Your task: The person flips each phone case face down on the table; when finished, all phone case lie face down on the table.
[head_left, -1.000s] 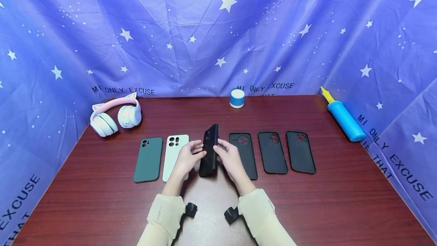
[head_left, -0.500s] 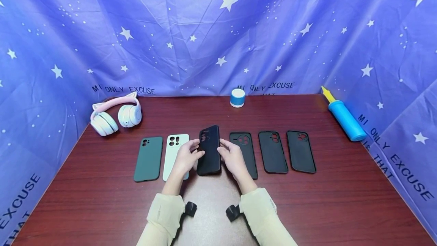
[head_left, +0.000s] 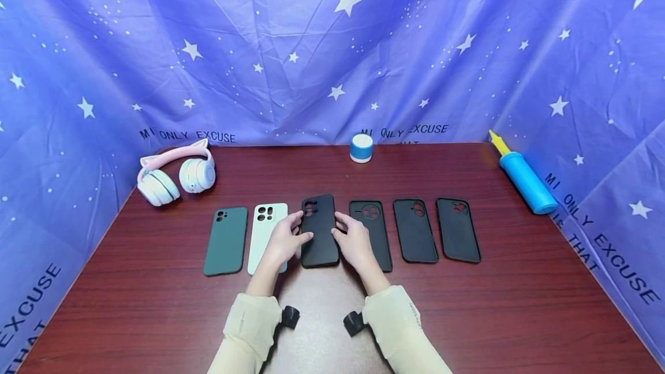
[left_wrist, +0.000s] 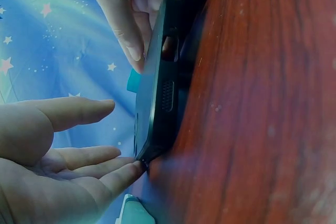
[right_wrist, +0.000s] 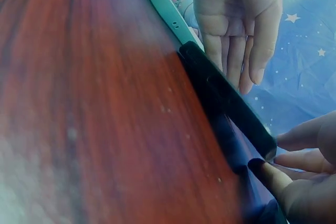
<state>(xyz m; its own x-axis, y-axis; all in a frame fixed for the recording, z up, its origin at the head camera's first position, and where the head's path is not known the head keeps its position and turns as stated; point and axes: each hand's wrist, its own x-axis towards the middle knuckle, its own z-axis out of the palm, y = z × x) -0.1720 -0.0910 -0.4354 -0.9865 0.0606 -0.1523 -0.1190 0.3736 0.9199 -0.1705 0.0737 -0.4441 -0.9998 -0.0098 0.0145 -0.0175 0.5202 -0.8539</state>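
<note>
A black phone case (head_left: 319,232) lies back up in the middle of the row, its right edge tilted a little off the table. My left hand (head_left: 284,240) has straight fingers touching the case's left edge. In the left wrist view the left thumb (left_wrist: 84,113) stands apart from the case. At the opposite edge my right hand (head_left: 354,240) pinches the case, thumb on its back and fingers at the raised side. Left of it lies a pale green phone case (head_left: 260,247), partly covered by my left hand. A black phone case (head_left: 381,247) on the right is partly behind my right hand.
A dark green phone case (head_left: 225,241) lies at the row's left end. Two more black phone cases (head_left: 415,235) lie on the right. Headphones (head_left: 176,175), a blue-white cylinder (head_left: 361,149) and a blue pump (head_left: 527,182) stand or lie farther back on the table (head_left: 130,281).
The black phone case has turned from standing on its edge to lying almost flat with its back up. My right hand has shifted slightly right; the left hand stays beside it.
</note>
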